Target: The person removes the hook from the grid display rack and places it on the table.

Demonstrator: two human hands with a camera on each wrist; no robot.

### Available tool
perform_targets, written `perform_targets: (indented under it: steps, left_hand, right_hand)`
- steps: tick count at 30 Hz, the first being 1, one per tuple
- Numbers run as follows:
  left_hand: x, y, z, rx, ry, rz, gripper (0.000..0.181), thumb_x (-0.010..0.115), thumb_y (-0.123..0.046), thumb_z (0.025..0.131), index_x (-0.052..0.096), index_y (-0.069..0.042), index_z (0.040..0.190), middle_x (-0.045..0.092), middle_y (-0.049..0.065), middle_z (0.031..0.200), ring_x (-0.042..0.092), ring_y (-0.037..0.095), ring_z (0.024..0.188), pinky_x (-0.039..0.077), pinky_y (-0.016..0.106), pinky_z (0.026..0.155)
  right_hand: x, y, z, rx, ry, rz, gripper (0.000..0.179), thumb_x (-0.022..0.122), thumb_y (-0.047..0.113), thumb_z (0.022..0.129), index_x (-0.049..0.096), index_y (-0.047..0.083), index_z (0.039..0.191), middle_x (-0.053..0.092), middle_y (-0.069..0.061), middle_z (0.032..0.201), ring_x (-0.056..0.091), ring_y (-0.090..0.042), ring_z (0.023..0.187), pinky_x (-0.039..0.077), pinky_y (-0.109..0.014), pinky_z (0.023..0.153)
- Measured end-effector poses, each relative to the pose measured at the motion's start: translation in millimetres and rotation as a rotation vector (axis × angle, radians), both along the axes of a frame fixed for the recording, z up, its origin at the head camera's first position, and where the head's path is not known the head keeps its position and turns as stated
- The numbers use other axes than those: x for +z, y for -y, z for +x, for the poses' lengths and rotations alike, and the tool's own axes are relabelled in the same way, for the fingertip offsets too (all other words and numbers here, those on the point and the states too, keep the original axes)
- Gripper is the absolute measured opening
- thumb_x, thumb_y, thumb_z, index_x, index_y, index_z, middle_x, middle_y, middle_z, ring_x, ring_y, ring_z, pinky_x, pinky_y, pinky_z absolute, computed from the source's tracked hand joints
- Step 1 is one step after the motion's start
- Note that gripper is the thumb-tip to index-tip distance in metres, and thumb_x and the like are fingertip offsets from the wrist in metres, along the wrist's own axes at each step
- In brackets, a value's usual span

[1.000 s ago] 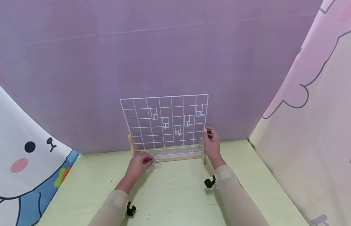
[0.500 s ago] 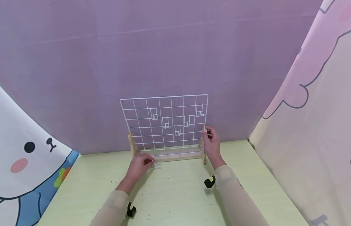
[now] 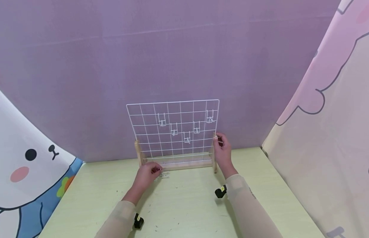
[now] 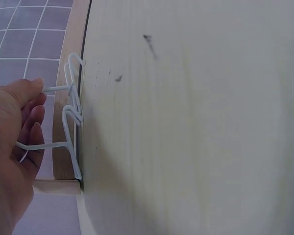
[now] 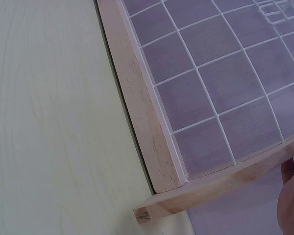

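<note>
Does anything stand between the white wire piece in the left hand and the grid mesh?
The wooden base bar seems to, along the bottom of the grid mesh, right where the white wire piece is held. Above the bar, nothing visible stands in between; the five hung hooks sit higher on the mesh.

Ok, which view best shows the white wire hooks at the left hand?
The left wrist view: the white wire hooks appear large there, their bends clear of the left hand. The head view shows them small and faint beside it; the right wrist view shows none of them.
</note>
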State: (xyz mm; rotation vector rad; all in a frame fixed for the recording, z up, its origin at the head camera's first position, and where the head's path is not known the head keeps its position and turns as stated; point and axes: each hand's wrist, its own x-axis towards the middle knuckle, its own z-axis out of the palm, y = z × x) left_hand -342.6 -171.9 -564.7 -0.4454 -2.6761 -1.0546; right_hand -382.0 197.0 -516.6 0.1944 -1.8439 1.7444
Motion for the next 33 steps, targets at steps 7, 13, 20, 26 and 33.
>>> perform_targets:
  steps: [7, 13, 20, 26, 33]
  left_hand:
    - [-0.2, 0.1, -0.1, -0.008, 0.003, 0.007, 0.008, 0.087, -0.006, 0.096, 0.083, -0.013, 0.098, 0.073, -0.007, 0.088, 0.065, 0.008, 0.078, 0.059, 0.029, 0.070]
    - [0.8, -0.2, 1.1, -0.002, 0.002, 0.007, 0.011, 0.088, -0.006, 0.095, 0.082, -0.015, 0.098, 0.072, -0.007, 0.087, 0.065, 0.008, 0.078, 0.059, 0.029, 0.070]
    - [0.6, 0.1, 1.3, -0.005, -0.004, 0.015, 0.009, 0.088, -0.008, 0.096, 0.081, -0.012, 0.101, 0.071, -0.006, 0.087, 0.065, 0.009, 0.077, 0.059, 0.029, 0.070]
    - [0.4, 0.9, 1.5, -0.006, -0.004, 0.032, 0.014, 0.088, -0.007, 0.096, 0.081, -0.007, 0.109, 0.073, -0.003, 0.092, 0.067, 0.010, 0.080, 0.061, 0.030, 0.072]
    - [2.2, 1.0, 2.6, -0.010, 0.003, 0.050, 0.021, 0.086, -0.008, 0.097, 0.080, -0.005, 0.117, 0.075, 0.001, 0.100, 0.070, 0.013, 0.083, 0.062, 0.033, 0.075]
  right_hand:
    - [1.5, 3, 0.7, -0.011, 0.029, -0.012, 0.024, 0.060, 0.005, 0.113, 0.065, -0.005, 0.134, 0.065, -0.031, 0.125, 0.059, -0.020, 0.102, 0.052, -0.019, 0.085]
    - [18.6, 7, 16.0, 0.011, 0.003, -0.020, 0.024, 0.059, -0.001, 0.112, 0.064, -0.012, 0.133, 0.064, -0.036, 0.123, 0.060, -0.020, 0.100, 0.052, -0.019, 0.084]
    - [27.4, 9, 24.4, 0.012, -0.035, -0.015, 0.022, 0.059, -0.003, 0.111, 0.065, -0.013, 0.130, 0.065, -0.034, 0.119, 0.059, -0.015, 0.099, 0.050, -0.018, 0.085]
    - [8.0, 5, 5.5, 0.004, 0.006, -0.028, 0.024, 0.058, 0.000, 0.112, 0.064, -0.010, 0.133, 0.063, -0.038, 0.125, 0.058, -0.022, 0.103, 0.049, -0.019, 0.086]
    - [0.1, 2, 0.3, -0.008, 0.032, -0.015, 0.022, 0.061, 0.007, 0.113, 0.067, 0.000, 0.133, 0.067, -0.026, 0.124, 0.058, -0.024, 0.104, 0.051, -0.021, 0.086]
